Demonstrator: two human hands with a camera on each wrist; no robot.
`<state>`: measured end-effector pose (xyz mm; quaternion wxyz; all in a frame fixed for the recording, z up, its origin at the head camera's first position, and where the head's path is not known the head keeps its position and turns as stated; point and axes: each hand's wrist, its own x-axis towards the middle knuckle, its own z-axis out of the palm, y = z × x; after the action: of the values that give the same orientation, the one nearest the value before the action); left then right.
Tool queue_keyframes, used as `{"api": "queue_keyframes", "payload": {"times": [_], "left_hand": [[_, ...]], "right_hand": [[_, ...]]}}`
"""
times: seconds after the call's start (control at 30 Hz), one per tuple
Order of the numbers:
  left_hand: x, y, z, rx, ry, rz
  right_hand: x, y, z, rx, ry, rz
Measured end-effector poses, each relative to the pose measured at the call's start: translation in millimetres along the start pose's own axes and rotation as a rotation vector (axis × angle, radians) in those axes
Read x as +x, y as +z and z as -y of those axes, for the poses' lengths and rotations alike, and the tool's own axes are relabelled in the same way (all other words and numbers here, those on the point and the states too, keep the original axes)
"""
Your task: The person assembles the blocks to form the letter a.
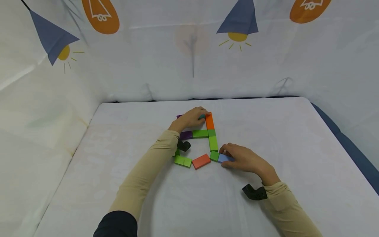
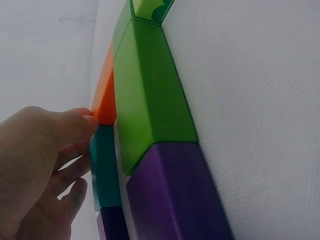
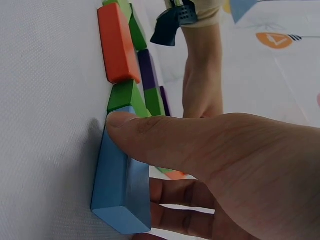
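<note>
In the middle of the white table, colored wooden blocks form a linked outline. My left hand (image 1: pixel 192 117) is at its far side, thumb and index fingertip touching where an orange block (image 2: pixel 104 95) meets a teal block (image 2: pixel 106 167); whether they pinch either is hidden. Nearer me, my right hand (image 1: pixel 246 159) grips a blue block (image 3: pixel 117 172), thumb on the near side and fingers on the far side. That block's end meets a small green block (image 1: pixel 214 156). Left of this, a red-orange block (image 1: pixel 201 161) lies at a slant.
A purple block (image 1: pixel 186 135) and a longer green block (image 1: pixel 200 133) form a crossbar. Light green blocks (image 1: pixel 183 161) make the near left corner, partly behind my left forearm. White table surface (image 1: pixel 97 177) surrounds the outline, and a white printed curtain (image 1: pixel 165 65) hangs behind.
</note>
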<state>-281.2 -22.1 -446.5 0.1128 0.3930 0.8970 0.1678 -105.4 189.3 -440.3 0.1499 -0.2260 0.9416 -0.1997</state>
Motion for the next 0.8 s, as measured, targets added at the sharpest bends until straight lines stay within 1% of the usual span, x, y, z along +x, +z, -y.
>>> {"api": "queue_keyframes", "payload": {"times": [0.3,0.8], "left_hand": [[1.9,0.9,1.5,0.01,0.003,0.004],[0.4,1.4,3.0,0.004,0.004,0.01]], "right_hand": [[-0.9,-1.1,-0.8,-0.023,-0.02,0.001],[-1.0,-2.7,1.1,-0.021,-0.025,0.008]]}}
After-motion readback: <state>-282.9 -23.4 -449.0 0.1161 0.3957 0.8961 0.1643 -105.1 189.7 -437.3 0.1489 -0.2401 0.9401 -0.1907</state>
